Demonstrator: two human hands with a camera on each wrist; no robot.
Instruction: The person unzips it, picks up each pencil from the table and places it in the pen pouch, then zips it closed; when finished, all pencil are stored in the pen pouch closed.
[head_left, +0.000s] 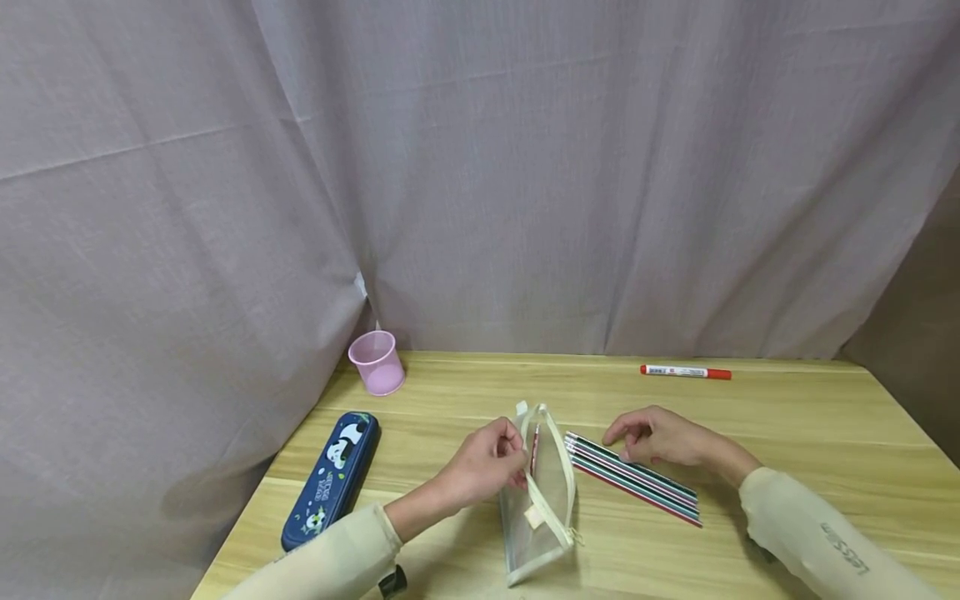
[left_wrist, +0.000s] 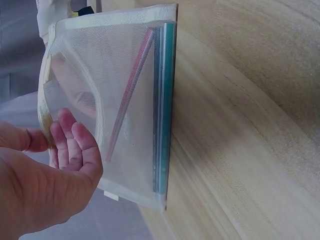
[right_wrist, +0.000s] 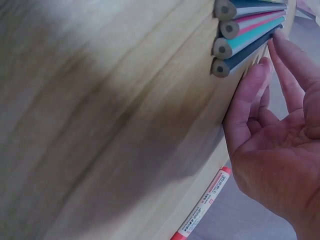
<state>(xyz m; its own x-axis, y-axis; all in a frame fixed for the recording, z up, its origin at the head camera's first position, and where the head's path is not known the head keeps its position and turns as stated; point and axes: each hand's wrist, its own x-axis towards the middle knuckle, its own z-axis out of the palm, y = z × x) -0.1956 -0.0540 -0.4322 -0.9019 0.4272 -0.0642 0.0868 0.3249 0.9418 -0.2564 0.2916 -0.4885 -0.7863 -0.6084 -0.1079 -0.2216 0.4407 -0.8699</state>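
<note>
My left hand (head_left: pixel 487 458) pinches the cream rim of an unzipped, see-through mesh pencil pouch (head_left: pixel 517 533) that stands on the table. Through the mesh in the left wrist view, a red pencil (left_wrist: pixel 131 92) leans at a slant, and dark and green pencils (left_wrist: pixel 162 110) lie along the bottom. To the right of the pouch, several striped pencils (head_left: pixel 637 479) lie side by side on the wood. Over their far side is my right hand (head_left: pixel 663 437), fingers bent loosely. In the right wrist view a fingertip meets the outermost dark pencil (right_wrist: pixel 245 54); none is lifted.
A navy pencil case (head_left: pixel 330 479) with pandas lies at the left edge of the table (head_left: pixel 465 379). Behind it stands a pink cup (head_left: pixel 378 367). A red and white marker (head_left: pixel 685 372) lies near the back edge, before a grey curtain (head_left: pixel 487 208).
</note>
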